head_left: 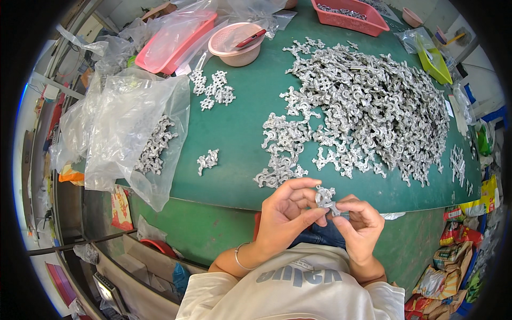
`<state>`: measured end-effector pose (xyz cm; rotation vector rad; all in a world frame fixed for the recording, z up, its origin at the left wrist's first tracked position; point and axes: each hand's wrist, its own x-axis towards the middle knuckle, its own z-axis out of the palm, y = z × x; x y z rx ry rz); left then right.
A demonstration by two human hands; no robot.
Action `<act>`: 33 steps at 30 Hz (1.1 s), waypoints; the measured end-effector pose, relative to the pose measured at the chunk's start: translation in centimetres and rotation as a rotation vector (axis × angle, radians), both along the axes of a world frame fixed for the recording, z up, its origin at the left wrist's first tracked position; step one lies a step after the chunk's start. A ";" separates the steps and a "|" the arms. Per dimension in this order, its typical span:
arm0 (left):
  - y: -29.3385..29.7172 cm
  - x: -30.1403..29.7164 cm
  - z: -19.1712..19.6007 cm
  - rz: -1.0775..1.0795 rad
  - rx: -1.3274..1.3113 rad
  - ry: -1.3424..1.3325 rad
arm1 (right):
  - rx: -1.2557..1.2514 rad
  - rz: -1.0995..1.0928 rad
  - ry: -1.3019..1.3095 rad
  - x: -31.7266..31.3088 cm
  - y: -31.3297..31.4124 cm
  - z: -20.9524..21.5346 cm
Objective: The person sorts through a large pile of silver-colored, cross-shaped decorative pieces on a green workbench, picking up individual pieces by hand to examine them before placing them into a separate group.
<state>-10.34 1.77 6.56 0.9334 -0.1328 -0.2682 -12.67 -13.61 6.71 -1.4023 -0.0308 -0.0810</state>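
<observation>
Just over the table's near edge, a small silver-grey cast metal part [325,198] with rounded lobes is held up between both hands. My left hand [287,211] pinches it from the left between thumb and fingers. From the right, my right hand [360,224] grips its lower end with thumb and forefinger. Beyond the hands lies a loose cluster of similar metal parts [282,146]. It runs into a large heap of them [373,106] on the right half of the table. One small clump of parts [208,160] lies alone left of my hands.
A clear plastic bag [114,112] with metal parts in it lies at the left of the green table [229,184]. Behind stand a pink bowl [226,50] with a red phone [250,38], pink trays [354,18] and a green scoop [434,61]. Packed sacks [440,280] line the right.
</observation>
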 end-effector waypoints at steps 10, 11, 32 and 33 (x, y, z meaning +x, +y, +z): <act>-0.3 0.0 0.3 0.035 -0.025 -0.047 | 0.097 -0.013 -0.093 0.0 0.2 -0.4; -0.2 0.0 0.4 0.019 -0.010 -0.050 | 0.109 -0.007 -0.101 0.0 0.1 -0.5; -1.1 0.1 1.5 -0.149 0.019 -0.153 | 0.147 -0.135 -0.235 0.1 -0.1 1.0; -1.3 0.2 1.6 -0.176 0.020 -0.169 | 0.071 -0.089 -0.239 0.1 -0.6 1.0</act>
